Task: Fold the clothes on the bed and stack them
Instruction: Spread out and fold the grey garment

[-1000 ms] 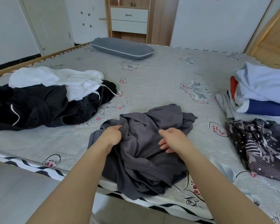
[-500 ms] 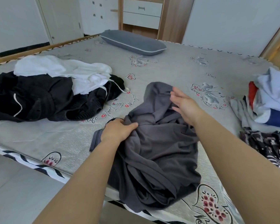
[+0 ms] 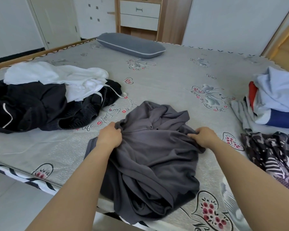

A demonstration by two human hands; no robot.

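Your bed [image 3: 165, 77] fills most of the view, covered in a grey sheet printed with hearts and flowers. On its left side lies a rumpled black heap [image 3: 40, 107] with a white garment [image 3: 60, 80] thrown over its far part, a white drawstring trailing off toward the middle. On the right edge sits a pile [image 3: 277, 100] of pale blue, red, white and navy cloth, and just in front of it a dark patterned garment [image 3: 277, 155] spreads toward the near edge. A grey pillow [image 3: 130, 45] rests at the far side, with a wooden drawer unit [image 3: 139, 14] behind it.

The grey shirt [image 3: 157, 155] lies crumpled at the near edge, right in front of you, its lower part hanging over the side. Small dark buttons show near its upper middle.

Your left hand [image 3: 109, 136] is curled and grips a bunch of the shirt at its upper left. Your right hand [image 3: 203, 136] pinches the fabric at the upper right, fingers [image 3: 193, 135] bent around a fold. The hands are well apart, with the shirt bunched between them.
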